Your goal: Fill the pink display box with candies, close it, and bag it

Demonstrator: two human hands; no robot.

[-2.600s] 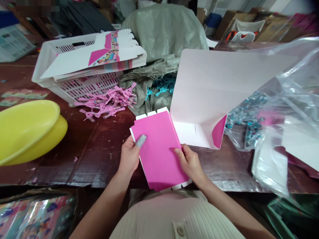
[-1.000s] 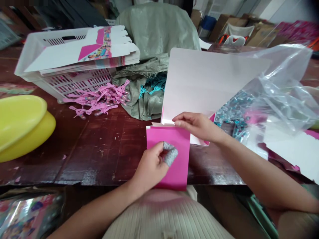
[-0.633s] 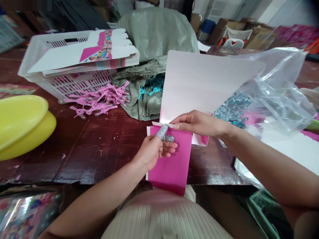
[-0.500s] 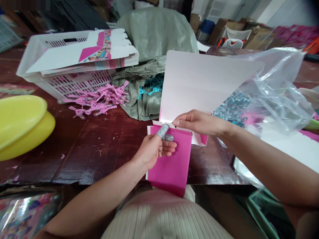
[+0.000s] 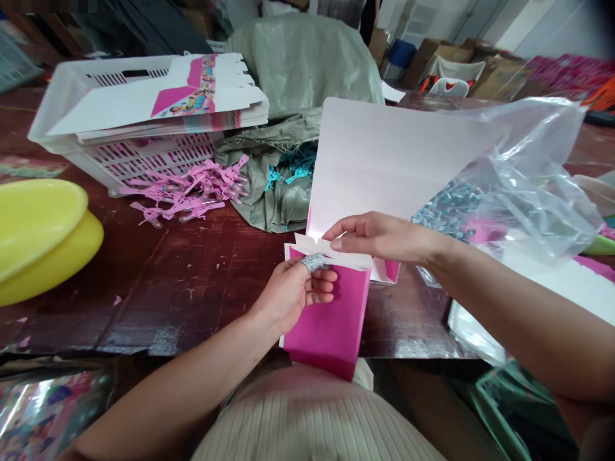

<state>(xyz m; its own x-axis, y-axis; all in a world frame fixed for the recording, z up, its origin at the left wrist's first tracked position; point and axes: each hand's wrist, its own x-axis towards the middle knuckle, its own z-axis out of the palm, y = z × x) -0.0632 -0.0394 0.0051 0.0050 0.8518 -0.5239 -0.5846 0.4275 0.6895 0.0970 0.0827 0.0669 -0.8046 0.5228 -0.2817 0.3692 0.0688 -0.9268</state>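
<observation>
A cardboard box (image 5: 331, 314), bright pink on the near face and white inside, stands at the table's front edge against my body. Its tall white lid panel (image 5: 384, 160) is raised behind. My left hand (image 5: 298, 285) grips the top of the pink face near its left corner. Grey speckled tape wraps the thumb and forefinger, and part of the thumb is hidden by the flap. With thumb and fingers closed, my right hand (image 5: 365, 235) holds the white flap (image 5: 348, 255) along the box's upper edge.
Pink plastic pieces (image 5: 192, 186) and a sack with turquoise pieces (image 5: 300, 169) lie beyond. A white crate (image 5: 52, 121) carries printed card sheets (image 5: 168, 96). Yellow bowls (image 5: 43, 237) sit left. At right lies a clear plastic bag (image 5: 538, 186) beside small transparent parts.
The white flap has folded toward me over the top of the pink face. My right hand has shifted slightly left with it, and my left thumb has moved lower, partly under the flap.
</observation>
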